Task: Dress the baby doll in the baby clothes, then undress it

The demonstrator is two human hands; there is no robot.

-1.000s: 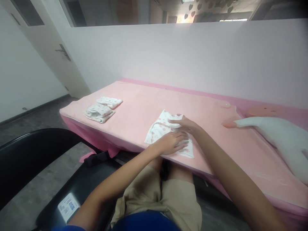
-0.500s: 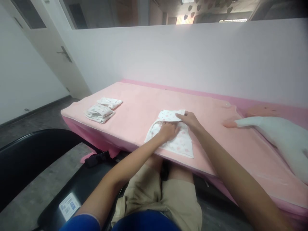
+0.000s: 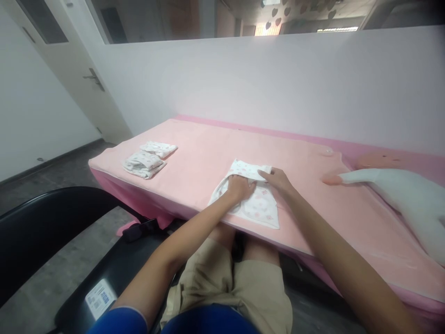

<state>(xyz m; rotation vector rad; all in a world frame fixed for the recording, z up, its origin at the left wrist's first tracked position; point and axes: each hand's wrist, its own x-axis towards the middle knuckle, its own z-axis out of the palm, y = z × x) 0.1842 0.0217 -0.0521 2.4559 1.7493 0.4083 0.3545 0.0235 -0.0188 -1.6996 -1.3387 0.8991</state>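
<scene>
White baby garment with pink print [image 3: 259, 208] lies near the front edge of the pink towel-covered bed [image 3: 208, 153], about mid-length. Left hand [image 3: 239, 188]: grip curled closed on the turned-over top fold. Right hand [image 3: 277, 178]: grip pinched on that fold's right end. Judgement: the fold goes best with both hands level, edge pulled straight, layers pressed flat.

A garment [image 3: 260, 208] is laid at the near edge of the bed [image 3: 208, 144]. The left hand [image 3: 240, 188] and right hand [image 3: 278, 178] are placed on its far part, side by side. Folded clothes [image 3: 144, 162] are stacked at the bed's left end; a doll [image 3: 403, 197] is laid at the right.
</scene>
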